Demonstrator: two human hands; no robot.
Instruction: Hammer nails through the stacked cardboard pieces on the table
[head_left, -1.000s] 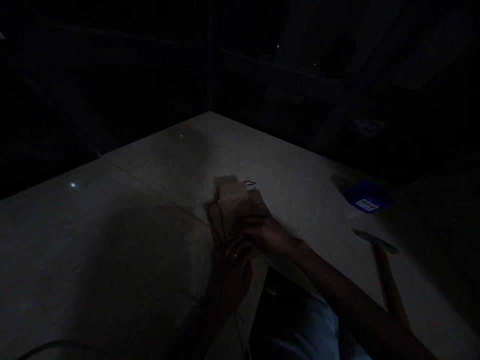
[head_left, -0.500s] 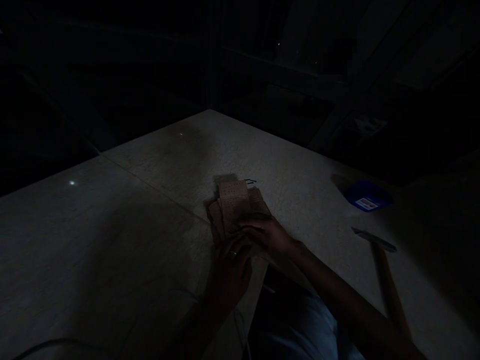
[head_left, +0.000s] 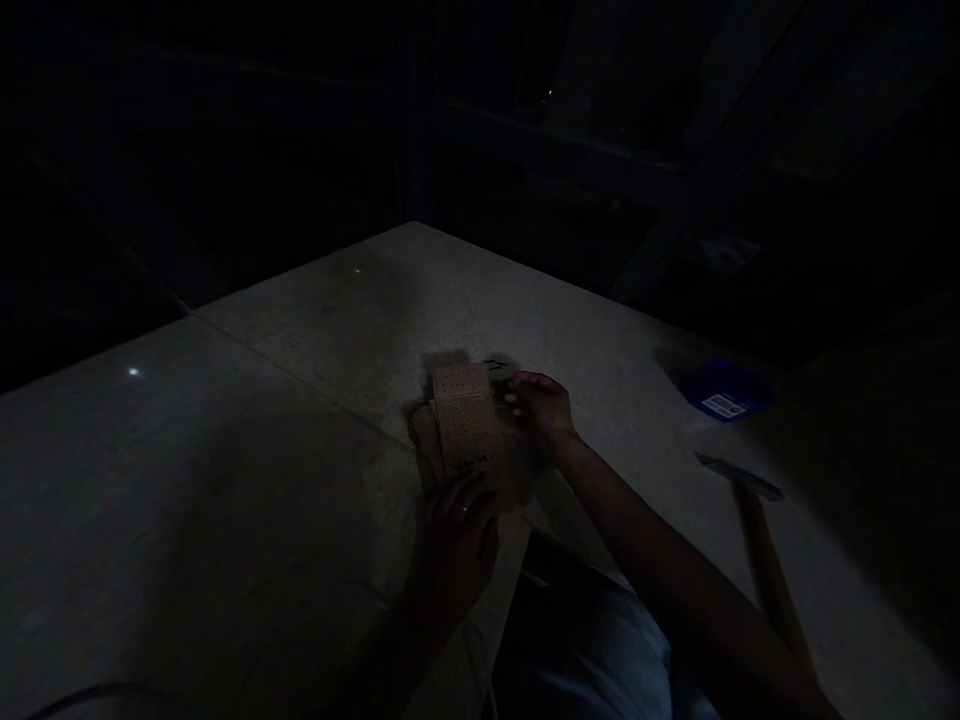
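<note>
A small stack of brown perforated pieces [head_left: 469, 410] lies on the pale tabletop, its sheets fanned out to the left; the dim light hides what they are made of. A row of small dark bits [head_left: 471, 463] marks the top piece near its lower end. My left hand [head_left: 461, 530], with a ring on one finger, rests its fingers on that lower end without gripping it. Beside the stack's upper right is my right hand [head_left: 541, 405], fingers curved and slightly apart, with nothing visible in them. Thin dark slivers [head_left: 495, 365] lie just past its fingertips.
On the right, a hammer [head_left: 765, 560] with a wooden handle lies on the table [head_left: 300, 340]. Behind it stands a blue container [head_left: 727, 385] with a white label. A cable [head_left: 112, 688] runs along the lower left. Beyond the table's far edges it is nearly black.
My right hand has left the lower part of the stack and moved up and right, near the thin dark slivers. The row of dark bits is now uncovered. My left hand stays in place.
</note>
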